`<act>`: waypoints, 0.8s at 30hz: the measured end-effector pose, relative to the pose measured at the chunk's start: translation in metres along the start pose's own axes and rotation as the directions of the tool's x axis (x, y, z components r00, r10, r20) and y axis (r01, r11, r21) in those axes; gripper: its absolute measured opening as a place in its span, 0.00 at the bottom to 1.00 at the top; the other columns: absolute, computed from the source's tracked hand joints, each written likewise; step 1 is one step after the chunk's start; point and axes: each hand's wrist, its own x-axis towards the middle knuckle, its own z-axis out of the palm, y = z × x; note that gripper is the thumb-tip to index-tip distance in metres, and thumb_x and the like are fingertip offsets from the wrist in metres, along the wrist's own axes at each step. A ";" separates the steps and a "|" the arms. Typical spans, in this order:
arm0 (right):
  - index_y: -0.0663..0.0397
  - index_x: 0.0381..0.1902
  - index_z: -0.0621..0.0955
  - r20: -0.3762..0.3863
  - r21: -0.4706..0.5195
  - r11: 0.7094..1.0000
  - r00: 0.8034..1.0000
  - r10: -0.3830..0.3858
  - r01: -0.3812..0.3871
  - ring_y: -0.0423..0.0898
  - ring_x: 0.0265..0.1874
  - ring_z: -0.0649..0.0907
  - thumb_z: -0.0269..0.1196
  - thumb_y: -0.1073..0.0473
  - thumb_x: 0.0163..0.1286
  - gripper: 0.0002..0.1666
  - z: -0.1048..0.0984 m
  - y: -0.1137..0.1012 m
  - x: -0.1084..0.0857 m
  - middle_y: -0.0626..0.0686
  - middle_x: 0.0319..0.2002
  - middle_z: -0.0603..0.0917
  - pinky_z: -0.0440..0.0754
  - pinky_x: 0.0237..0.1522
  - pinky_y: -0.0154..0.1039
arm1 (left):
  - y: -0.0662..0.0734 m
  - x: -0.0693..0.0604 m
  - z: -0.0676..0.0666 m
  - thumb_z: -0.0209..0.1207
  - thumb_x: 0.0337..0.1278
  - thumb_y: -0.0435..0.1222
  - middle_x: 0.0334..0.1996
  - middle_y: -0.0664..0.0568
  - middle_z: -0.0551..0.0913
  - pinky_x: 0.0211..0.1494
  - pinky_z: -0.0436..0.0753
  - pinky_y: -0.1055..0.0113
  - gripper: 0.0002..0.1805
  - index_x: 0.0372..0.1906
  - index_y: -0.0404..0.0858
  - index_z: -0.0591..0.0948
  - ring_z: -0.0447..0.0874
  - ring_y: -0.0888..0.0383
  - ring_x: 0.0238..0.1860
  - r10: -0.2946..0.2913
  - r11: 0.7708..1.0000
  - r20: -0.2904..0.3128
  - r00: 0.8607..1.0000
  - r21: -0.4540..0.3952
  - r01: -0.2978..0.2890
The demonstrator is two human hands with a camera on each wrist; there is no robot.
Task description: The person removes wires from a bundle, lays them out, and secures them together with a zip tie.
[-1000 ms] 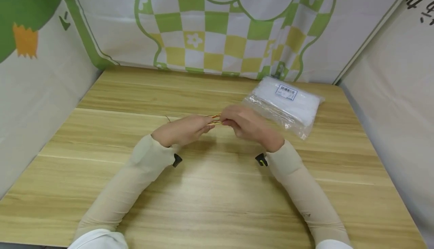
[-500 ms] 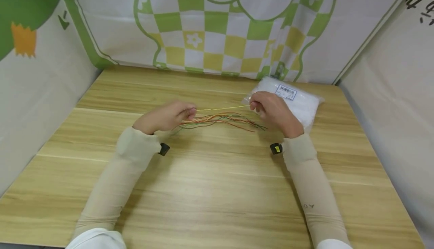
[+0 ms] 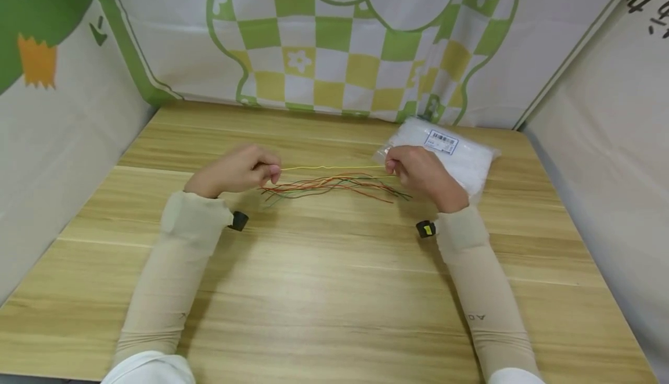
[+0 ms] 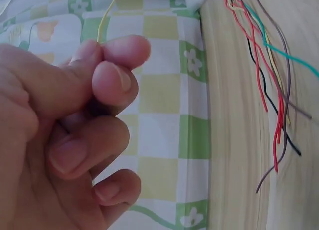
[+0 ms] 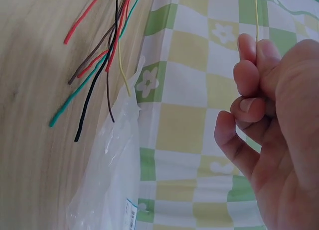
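Observation:
A thin yellow wire stretches nearly straight between the two hands, with a small kink near its middle. My left hand pinches its left end between thumb and forefinger; the left wrist view shows the wire rising from that pinch. At the other end, my right hand pinches the wire the same way. On the table just in front lies a loose bundle of wires in red, black, green, brown and yellow. Their ends fan out in both wrist views.
A clear plastic bag with white contents and a barcode label lies at the back right, partly behind the right hand. The wooden table ends at a checkered cloth backdrop. Pale cloth walls stand on both sides.
Both hands were close together over the wires a second ago. They moved apart, drawing out one yellow wire and leaving the bundle on the table; the left hand then moved farther left.

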 end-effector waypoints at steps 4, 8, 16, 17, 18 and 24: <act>0.53 0.30 0.83 0.012 -0.011 1.000 1.000 0.019 -0.019 0.53 0.33 0.84 0.58 0.73 0.72 0.14 0.001 0.002 -0.001 0.53 0.31 0.87 0.83 0.40 0.53 | -0.001 -0.001 0.000 0.50 0.80 0.30 0.21 0.56 0.75 0.33 0.71 0.66 0.23 0.23 0.45 0.79 0.67 0.63 0.21 -0.017 0.999 -0.013 1.000 0.045 0.018; 0.54 0.31 0.84 0.025 -0.022 0.999 0.999 0.030 -0.030 0.53 0.32 0.85 0.58 0.71 0.74 0.14 0.003 0.004 -0.002 0.52 0.31 0.87 0.83 0.39 0.53 | -0.003 -0.001 0.000 0.46 0.75 0.24 0.22 0.53 0.79 0.35 0.71 0.63 0.23 0.23 0.43 0.80 0.68 0.61 0.23 -0.025 0.993 -0.030 0.999 0.114 0.028; 0.54 0.31 0.85 0.047 -0.018 0.999 0.998 0.034 -0.034 0.54 0.34 0.87 0.58 0.70 0.75 0.14 0.004 0.005 0.000 0.52 0.31 0.89 0.84 0.41 0.54 | -0.006 -0.001 0.001 0.44 0.61 0.22 0.25 0.53 0.85 0.34 0.70 0.63 0.22 0.26 0.44 0.84 0.74 0.58 0.27 -0.072 0.977 -0.100 0.992 0.194 0.090; 0.54 0.31 0.85 0.047 -0.014 0.999 0.998 0.034 -0.034 0.54 0.34 0.87 0.58 0.71 0.74 0.14 0.004 0.005 0.000 0.52 0.31 0.89 0.84 0.41 0.54 | -0.007 -0.001 0.001 0.44 0.61 0.22 0.25 0.54 0.85 0.34 0.70 0.63 0.22 0.26 0.45 0.84 0.75 0.58 0.27 -0.077 0.977 -0.108 0.991 0.191 0.096; 0.54 0.31 0.85 0.048 -0.012 0.999 0.998 0.036 -0.035 0.54 0.33 0.87 0.58 0.71 0.74 0.14 0.004 0.005 0.000 0.53 0.31 0.89 0.84 0.41 0.54 | -0.008 -0.001 0.001 0.44 0.63 0.23 0.24 0.55 0.84 0.33 0.70 0.63 0.22 0.26 0.45 0.85 0.75 0.59 0.26 -0.081 0.978 -0.115 0.990 0.183 0.101; 0.52 0.29 0.84 0.041 -0.003 1.000 0.999 0.031 -0.031 0.53 0.32 0.87 0.57 0.72 0.74 0.15 0.006 0.008 0.000 0.52 0.29 0.89 0.84 0.39 0.54 | -0.016 -0.002 0.003 0.48 0.78 0.28 0.17 0.55 0.80 0.38 0.74 0.62 0.22 0.27 0.45 0.85 0.75 0.60 0.22 -0.058 0.992 -0.127 0.990 0.108 0.072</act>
